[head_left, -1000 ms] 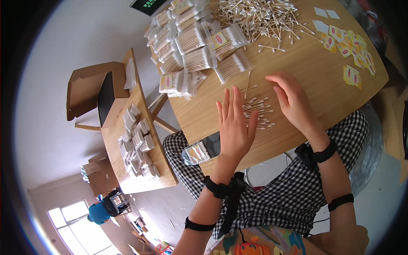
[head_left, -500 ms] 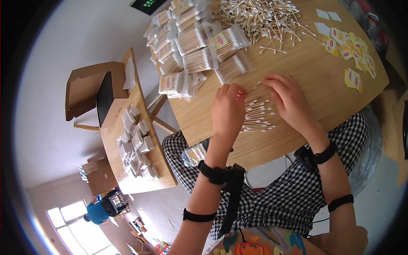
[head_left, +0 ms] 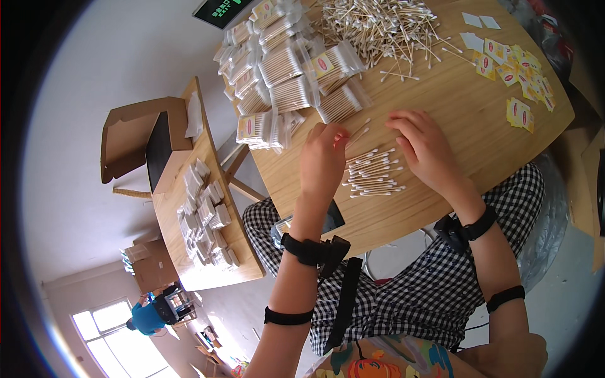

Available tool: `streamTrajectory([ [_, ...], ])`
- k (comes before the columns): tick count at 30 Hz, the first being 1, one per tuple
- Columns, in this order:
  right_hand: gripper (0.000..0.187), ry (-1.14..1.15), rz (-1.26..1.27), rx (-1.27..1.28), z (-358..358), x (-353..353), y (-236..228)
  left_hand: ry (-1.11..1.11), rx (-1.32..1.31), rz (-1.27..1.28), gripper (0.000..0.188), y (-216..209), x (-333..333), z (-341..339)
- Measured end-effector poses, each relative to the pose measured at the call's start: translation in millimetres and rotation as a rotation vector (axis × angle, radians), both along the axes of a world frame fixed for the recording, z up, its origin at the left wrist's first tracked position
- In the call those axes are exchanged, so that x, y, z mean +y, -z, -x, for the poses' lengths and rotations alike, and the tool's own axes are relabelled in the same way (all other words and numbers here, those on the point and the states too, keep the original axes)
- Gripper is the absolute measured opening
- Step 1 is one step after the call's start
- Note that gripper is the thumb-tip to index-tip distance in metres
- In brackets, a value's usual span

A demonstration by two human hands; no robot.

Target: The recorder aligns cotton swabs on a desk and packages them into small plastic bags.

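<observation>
Head view: think of a clock with the row of cotton swabs point(head_left: 373, 174) at its middle. The row lies on the wooden table point(head_left: 479, 135), right in front of the person. The sticks lie side by side, mostly the same way, maybe so they are easy to see and pick up.

The left hand point(head_left: 322, 157) is near 10 o'clock, with its fingers curled in. A loose swab point(head_left: 360, 132) pokes out by its fingertips, near 12 o'clock. I cannot tell if the hand grips it or just touches it. The right hand point(head_left: 430, 149) is at 2 o'clock. It is half open, its thumb is apart from its fingers, and I see nothing in it. It may rest there to be close to the row.

Far up at 12 o'clock is a big heap of swabs point(head_left: 378, 28). Clear bags point(head_left: 287, 63) full of swabs sit at 11 o'clock, and yellow cards point(head_left: 528, 74) lie far off at 2 o'clock. Each kind has its own spot, perhaps so they don't get mixed up.

Half a second ago, the left hand was closer to the right hand. Now it is more toward 9 o'clock, and more of the row shows. The right hand is in almost the same place.
</observation>
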State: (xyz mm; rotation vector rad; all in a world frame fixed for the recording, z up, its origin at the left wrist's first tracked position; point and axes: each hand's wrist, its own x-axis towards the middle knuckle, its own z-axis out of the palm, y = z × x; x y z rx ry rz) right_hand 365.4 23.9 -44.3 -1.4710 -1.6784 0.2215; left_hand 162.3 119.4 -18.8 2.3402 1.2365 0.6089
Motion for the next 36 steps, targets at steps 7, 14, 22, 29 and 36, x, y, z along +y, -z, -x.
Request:
streamTrajectory([
  [7,0.025,0.002,0.004,0.004,0.1,-0.3,2.7,0.086,-0.031,-0.033,0.013,-5.5,-14.5,0.7],
  [14,0.024,0.034,0.043,0.247,2.6,-9.6,0.5,-0.096,-0.330,0.104,0.030,-5.6,-43.1,11.7],
  [22,0.053,0.189,0.088,0.987,54.8,-20.9,-5.6,-0.227,-0.976,0.512,0.068,16.6,-74.1,6.3],
  [29,0.057,0.075,0.066,1.041,64.5,-16.3,1.0,-0.151,-1.087,0.522,0.074,21.5,-71.4,-0.5],
  [36,0.060,0.017,0.081,1.001,71.5,-8.4,-2.6,-0.046,-1.073,0.525,0.079,22.3,-68.7,-4.2],
])
